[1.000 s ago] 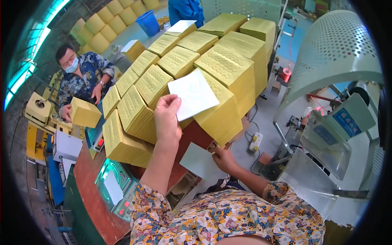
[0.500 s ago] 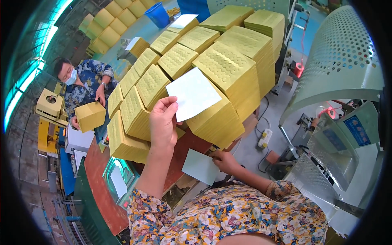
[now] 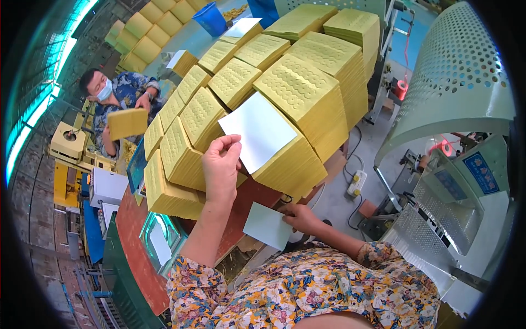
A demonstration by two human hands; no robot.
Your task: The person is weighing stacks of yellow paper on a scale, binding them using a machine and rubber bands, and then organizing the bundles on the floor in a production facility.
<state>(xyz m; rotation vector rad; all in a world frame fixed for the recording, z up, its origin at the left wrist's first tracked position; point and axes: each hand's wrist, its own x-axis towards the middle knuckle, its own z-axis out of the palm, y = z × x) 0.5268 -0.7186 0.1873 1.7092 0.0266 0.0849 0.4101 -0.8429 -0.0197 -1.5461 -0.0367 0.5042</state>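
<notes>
My left hand (image 3: 221, 170) pinches the near left edge of a white square sheet (image 3: 257, 131) between thumb and fingers. That sheet lies over the top of the nearest stack of yellow paper (image 3: 296, 170); whether it rests flat on it I cannot tell. Lower down, close to my body, my right hand (image 3: 302, 218) grips the right edge of a second pale sheet (image 3: 266, 226). Its thumb side shows, while some fingers are hidden behind the sheet. More yellow paper stacks with embossed ring patterns (image 3: 298, 85) stand packed together beyond my hands.
Across the table (image 3: 134, 241), a masked co-worker holds a yellow paper bundle (image 3: 127, 124). A shiny green-lit tray (image 3: 174, 249) sits left of my forearm. To the right stand a perforated metal guard (image 3: 466, 71) and a power strip (image 3: 357, 182) on the floor.
The white sheet in my left hand has shifted slightly left, and its glare has changed. My right hand has barely moved. The co-worker has raised the yellow bundle and turned it.
</notes>
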